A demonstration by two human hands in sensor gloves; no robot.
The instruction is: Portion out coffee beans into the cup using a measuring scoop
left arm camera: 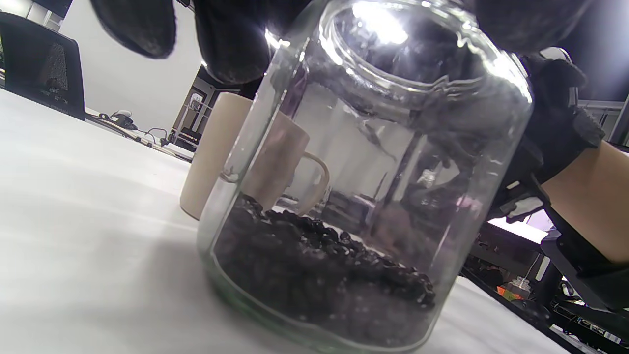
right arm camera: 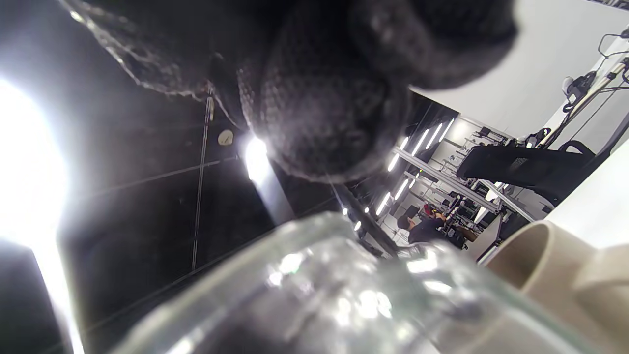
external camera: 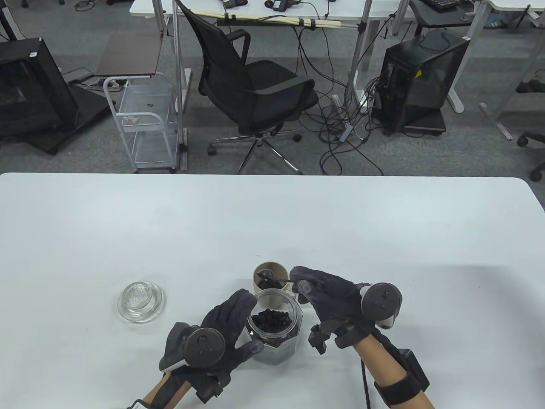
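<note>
My left hand wraps around the side of the glass jar, fingers curled against the glass and thumb at its near side, holding it upright on the table. My right hand is raised just beyond the jar, with thumb and fingertips pinching the handle of the scoop. The jar stands open near the table's front edge, with a layer of coffee beans in its bottom; in the left wrist view the beans fill only its lowest part. Right behind the jar, touching or nearly so, stands the beige cup, its handle turned toward my right hand. The scoop's bowl sits over the cup's mouth, dark with beans. To the left, well apart from the jar, the glass lid lies on the table. Beyond the table's far edge stands a black office chair.
</note>
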